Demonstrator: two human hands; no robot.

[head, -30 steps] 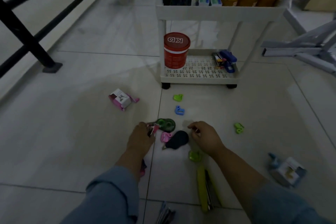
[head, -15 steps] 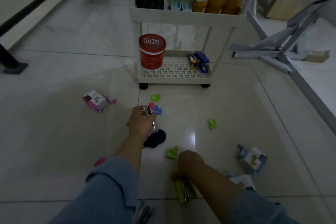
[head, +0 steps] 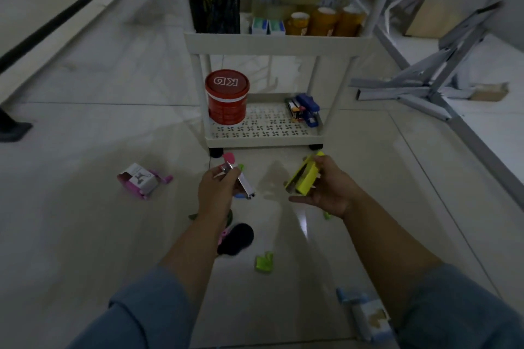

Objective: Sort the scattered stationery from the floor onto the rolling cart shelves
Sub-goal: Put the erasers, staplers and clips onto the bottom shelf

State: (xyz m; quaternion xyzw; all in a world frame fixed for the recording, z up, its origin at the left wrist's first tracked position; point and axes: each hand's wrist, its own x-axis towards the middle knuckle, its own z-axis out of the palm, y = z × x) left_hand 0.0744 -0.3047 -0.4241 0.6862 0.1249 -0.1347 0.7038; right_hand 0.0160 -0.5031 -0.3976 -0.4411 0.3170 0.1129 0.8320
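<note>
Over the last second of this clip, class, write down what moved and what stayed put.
The right grip took the yellow stapler off the floor and lifted it toward the cart. The left grip raised its pink-handled metal piece too. The red tub, pink box and black item stayed put.

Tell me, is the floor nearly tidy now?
Not yet. Done: the red tub and blue staplers sit on the cart bottom shelf, tape rolls above. In hand: the left grip holds a pink-and-silver tool, the right grip a yellow stapler. Left on the floor: a pink box, a black thing, a green clip and a blue box.
</note>
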